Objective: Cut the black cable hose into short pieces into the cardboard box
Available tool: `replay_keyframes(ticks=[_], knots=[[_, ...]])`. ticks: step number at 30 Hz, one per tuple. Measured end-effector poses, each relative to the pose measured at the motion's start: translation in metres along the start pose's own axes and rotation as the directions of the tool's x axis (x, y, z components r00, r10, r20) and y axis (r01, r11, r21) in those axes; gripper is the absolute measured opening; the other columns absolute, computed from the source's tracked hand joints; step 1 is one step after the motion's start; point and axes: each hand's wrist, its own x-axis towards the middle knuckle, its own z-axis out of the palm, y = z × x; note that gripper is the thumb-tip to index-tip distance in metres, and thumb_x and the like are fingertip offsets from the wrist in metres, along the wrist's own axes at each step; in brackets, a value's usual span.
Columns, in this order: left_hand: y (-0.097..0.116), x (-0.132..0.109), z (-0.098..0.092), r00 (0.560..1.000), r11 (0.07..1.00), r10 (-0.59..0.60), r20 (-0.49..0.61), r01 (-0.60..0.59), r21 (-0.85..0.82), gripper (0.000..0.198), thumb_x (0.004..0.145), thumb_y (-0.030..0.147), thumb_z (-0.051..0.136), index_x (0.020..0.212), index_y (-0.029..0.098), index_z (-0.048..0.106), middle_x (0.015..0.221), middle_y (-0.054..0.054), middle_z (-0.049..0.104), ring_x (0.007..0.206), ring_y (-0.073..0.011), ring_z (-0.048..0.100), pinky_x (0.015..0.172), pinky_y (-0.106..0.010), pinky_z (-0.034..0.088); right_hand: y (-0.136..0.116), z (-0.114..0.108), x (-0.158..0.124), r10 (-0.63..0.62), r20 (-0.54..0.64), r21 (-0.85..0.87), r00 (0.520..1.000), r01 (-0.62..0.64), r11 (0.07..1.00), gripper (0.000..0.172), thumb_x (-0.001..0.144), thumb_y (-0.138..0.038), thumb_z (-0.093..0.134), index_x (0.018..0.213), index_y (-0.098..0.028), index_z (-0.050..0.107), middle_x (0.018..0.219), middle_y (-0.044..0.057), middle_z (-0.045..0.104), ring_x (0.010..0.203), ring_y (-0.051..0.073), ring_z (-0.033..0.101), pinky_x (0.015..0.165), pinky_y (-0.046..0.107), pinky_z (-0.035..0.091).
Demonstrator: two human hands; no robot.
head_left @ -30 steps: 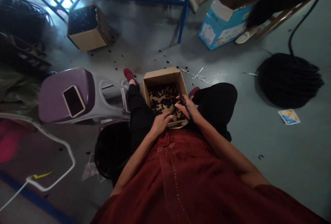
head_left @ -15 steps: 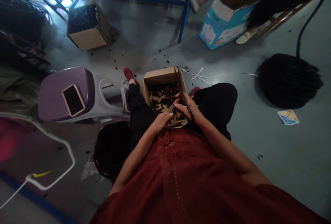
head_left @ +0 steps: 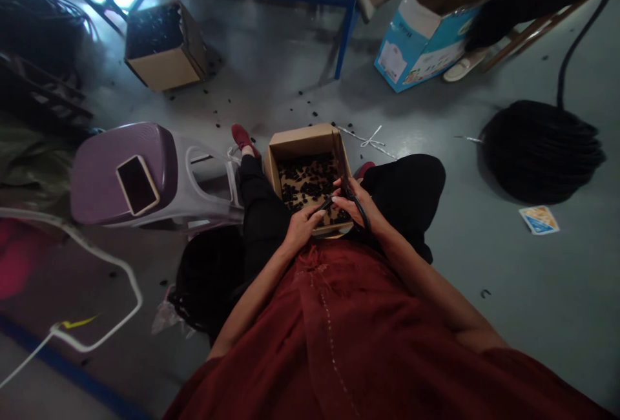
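Note:
Between my legs stands an open cardboard box (head_left: pixel 307 134) with many small black pieces (head_left: pixel 310 178) scattered over its bottom. My right hand (head_left: pixel 357 203) is closed around a pair of scissors (head_left: pixel 345 171), their dark blades pointing away from me over the box's right side. My left hand (head_left: pixel 301 226) is closed on a thin black strip (head_left: pixel 325 204) at the near side of the box. One end of the strip reaches to the fingertips of my right hand. What the strip is exactly is too small to make out.
At left, a purple stool (head_left: pixel 97 178) carries a phone (head_left: pixel 137 185). A black bundle (head_left: pixel 208 278) lies beside my left leg. A black coil (head_left: pixel 542 152) sits at right. Ahead are a carton of black material (head_left: pixel 165 71), a blue box (head_left: pixel 411 45) and a seated person's legs.
My right hand has shifted slightly right with the scissors. The hands are a little farther apart, and more of the black strip shows between them.

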Motion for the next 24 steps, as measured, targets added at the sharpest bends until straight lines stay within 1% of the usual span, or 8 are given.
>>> replay_keyframes(ticks=[4,7,9,12,15,18,21,24], knots=[[0.002,0.0,-0.001,0.999,0.997,-0.016,0.038,0.019,-0.077,0.034,0.085,0.043,0.045,0.084,0.013,0.062,0.061,0.001,0.051,0.05,-0.0078,0.042,0.049,-0.019,0.033,-0.002,0.005,0.001,-0.023,-0.031,0.022,0.999,0.024,0.999,0.039,0.073,-0.036,0.061,0.106,-0.022,0.044,0.08,-0.002,0.054,0.063,0.012,0.055,0.063,0.028,0.048],[0.004,-0.001,-0.001,0.996,0.989,-0.037,0.082,0.048,-0.143,0.035,0.084,0.045,0.045,0.079,0.013,0.059,0.059,0.002,0.048,0.047,-0.0068,0.04,0.046,-0.019,0.032,-0.002,0.008,0.002,-0.025,-0.036,-0.008,0.999,0.025,1.0,0.039,0.073,-0.035,0.06,0.106,-0.022,0.044,0.081,-0.001,0.054,0.065,0.012,0.055,0.063,0.028,0.048],[0.005,-0.001,0.0,0.995,0.984,-0.055,0.086,0.068,-0.164,0.036,0.084,0.046,0.045,0.078,0.013,0.058,0.058,0.002,0.047,0.046,-0.0066,0.039,0.045,-0.019,0.031,0.0,0.008,0.002,-0.023,-0.041,0.0,0.999,0.023,1.0,0.039,0.074,-0.035,0.06,0.108,-0.022,0.044,0.082,-0.001,0.055,0.064,0.012,0.055,0.062,0.028,0.048],[0.005,-0.001,0.002,0.995,0.987,-0.061,0.077,0.071,-0.145,0.034,0.083,0.044,0.046,0.081,0.013,0.06,0.058,0.002,0.048,0.046,-0.0068,0.039,0.046,-0.019,0.031,0.006,0.008,0.002,-0.01,-0.041,0.008,0.999,0.011,1.0,0.043,0.073,-0.036,0.061,0.11,-0.023,0.044,0.085,0.0,0.056,0.065,0.012,0.056,0.061,0.028,0.048],[0.005,-0.001,0.003,0.995,0.995,-0.055,0.078,0.061,-0.076,0.031,0.082,0.042,0.048,0.085,0.014,0.062,0.059,0.002,0.049,0.049,-0.0073,0.039,0.047,-0.019,0.031,0.012,0.01,0.002,-0.021,-0.054,-0.093,0.998,0.016,0.996,0.044,0.071,-0.036,0.063,0.11,-0.023,0.046,0.087,0.001,0.058,0.072,0.014,0.058,0.065,0.029,0.048],[0.005,-0.002,0.003,0.994,0.996,-0.068,0.089,0.072,-0.051,0.031,0.081,0.042,0.05,0.081,0.014,0.063,0.059,0.002,0.05,0.051,-0.0075,0.039,0.048,-0.019,0.03,0.015,0.012,0.003,-0.052,-0.076,-0.194,0.996,0.036,0.98,0.041,0.072,-0.034,0.061,0.11,-0.023,0.048,0.085,0.0,0.06,0.076,0.015,0.059,0.071,0.03,0.048],[0.005,-0.002,0.001,0.982,0.982,-0.11,0.156,0.132,-0.138,0.039,0.081,0.049,0.049,0.073,0.013,0.061,0.054,0.003,0.045,0.048,-0.0069,0.036,0.046,-0.019,0.028,0.015,0.013,0.001,-0.051,-0.078,-0.193,0.996,0.035,0.981,0.04,0.074,-0.034,0.06,0.11,-0.023,0.048,0.085,0.0,0.061,0.073,0.015,0.059,0.069,0.029,0.047],[0.004,0.0,-0.001,0.96,0.942,-0.179,0.217,0.231,-0.244,0.05,0.079,0.058,0.047,0.077,0.011,0.062,0.054,0.002,0.046,0.046,-0.0064,0.034,0.044,-0.02,0.025,0.014,0.013,0.0,-0.028,-0.063,-0.161,0.998,0.018,0.987,0.04,0.073,-0.034,0.06,0.11,-0.022,0.048,0.084,0.001,0.062,0.072,0.014,0.059,0.066,0.028,0.047]])
